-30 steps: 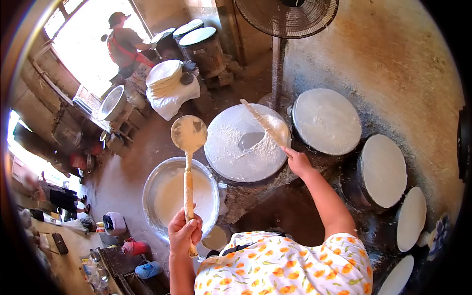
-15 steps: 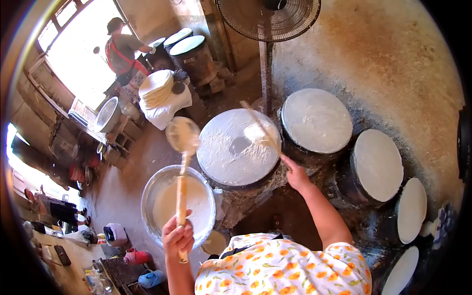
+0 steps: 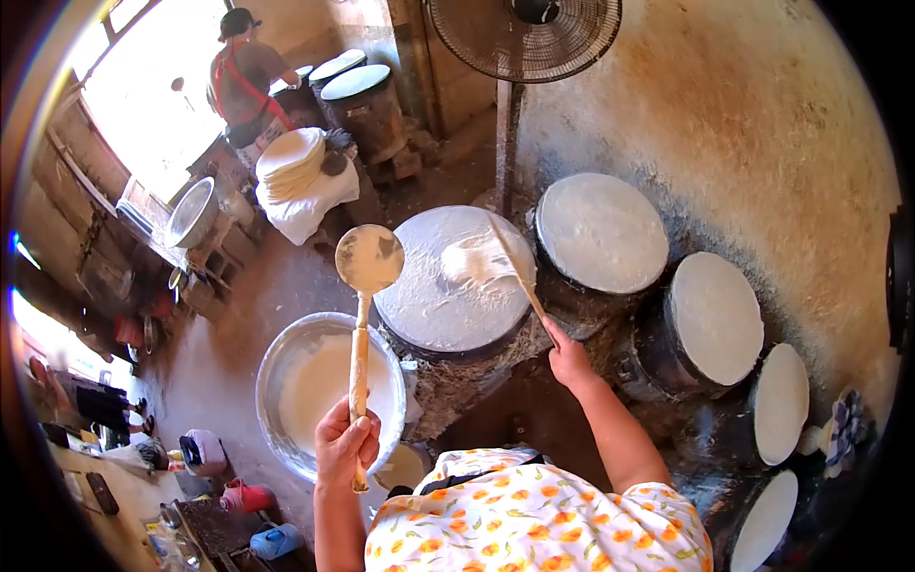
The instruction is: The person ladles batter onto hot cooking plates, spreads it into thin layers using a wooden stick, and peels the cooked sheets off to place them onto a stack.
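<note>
My left hand (image 3: 346, 440) is closed round the wooden handle of a ladle (image 3: 370, 258), whose batter-smeared bowl is raised beside the griddle. Below it stands a large metal basin (image 3: 270, 419) of pale batter (image 3: 319, 381). In my right hand (image 3: 569, 360) is a thin wooden stick (image 3: 516, 255), its flat far end over the nearest round griddle (image 3: 419, 310). White batter (image 3: 477, 259) lies in a thick patch near the middle of that griddle, next to the stick, with a thinner coat around it.
More white-topped round griddles (image 3: 602, 232) curve away to the right along the wall. A fan (image 3: 524, 38) on a post stands behind. At the back left, a person (image 3: 246, 81) works beside a stack of flat round sheets (image 3: 291, 162). A pink jug (image 3: 246, 496) sits at lower left.
The stick has shifted slightly left, and the batter patch now covers the darker spot at the griddle's centre. The ladle has moved a little right and is held steadier.
</note>
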Available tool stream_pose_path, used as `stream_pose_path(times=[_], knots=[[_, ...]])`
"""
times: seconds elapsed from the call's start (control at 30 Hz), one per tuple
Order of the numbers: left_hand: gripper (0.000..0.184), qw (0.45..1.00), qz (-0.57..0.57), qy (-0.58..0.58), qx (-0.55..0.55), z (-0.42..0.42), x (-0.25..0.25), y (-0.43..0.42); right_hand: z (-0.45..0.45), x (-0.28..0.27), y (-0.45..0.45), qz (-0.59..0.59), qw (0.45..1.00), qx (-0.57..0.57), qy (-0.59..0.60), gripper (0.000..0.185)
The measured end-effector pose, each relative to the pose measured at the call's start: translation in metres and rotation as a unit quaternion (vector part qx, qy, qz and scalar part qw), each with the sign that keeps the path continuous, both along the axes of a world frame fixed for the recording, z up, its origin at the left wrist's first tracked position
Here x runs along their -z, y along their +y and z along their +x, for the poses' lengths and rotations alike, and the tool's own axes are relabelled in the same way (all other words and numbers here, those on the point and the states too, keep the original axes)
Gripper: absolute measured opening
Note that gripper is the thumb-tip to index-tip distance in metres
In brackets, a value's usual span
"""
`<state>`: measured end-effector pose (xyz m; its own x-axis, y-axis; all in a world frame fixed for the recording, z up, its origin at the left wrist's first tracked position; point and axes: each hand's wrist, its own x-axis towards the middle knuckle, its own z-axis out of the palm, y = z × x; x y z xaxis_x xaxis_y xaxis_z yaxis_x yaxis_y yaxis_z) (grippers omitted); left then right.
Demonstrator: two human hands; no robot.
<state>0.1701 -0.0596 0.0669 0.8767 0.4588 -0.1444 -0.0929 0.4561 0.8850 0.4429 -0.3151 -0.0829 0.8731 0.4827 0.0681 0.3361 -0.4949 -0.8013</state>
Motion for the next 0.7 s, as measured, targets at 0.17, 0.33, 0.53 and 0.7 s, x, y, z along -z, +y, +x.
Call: stream_pose_path(times=[0.17,0.33,0.53,0.7], knots=[[0.035,0.999,-0.013,0.038,0.004,0.004,0.015,0.000,-0.041,0.033,0.043,-0.045,0.992,-0.079,0.086,0.063],[0.011,0.995,0.020,0.097,0.030,0.013,0.018,0.006,-0.006,0.022,0.041,-0.096,0.993,-0.064,0.020,0.061],[0.006,0.982,0.028,0.186,-0.007,0.037,0.026,0.014,0.050,0.010,0.051,-0.049,0.996,-0.036,0.071,0.062],[0.013,0.972,0.111,0.205,0.003,0.071,0.043,0.037,-0.006,-0.006,0.025,-0.067,0.977,-0.172,0.104,0.059]])
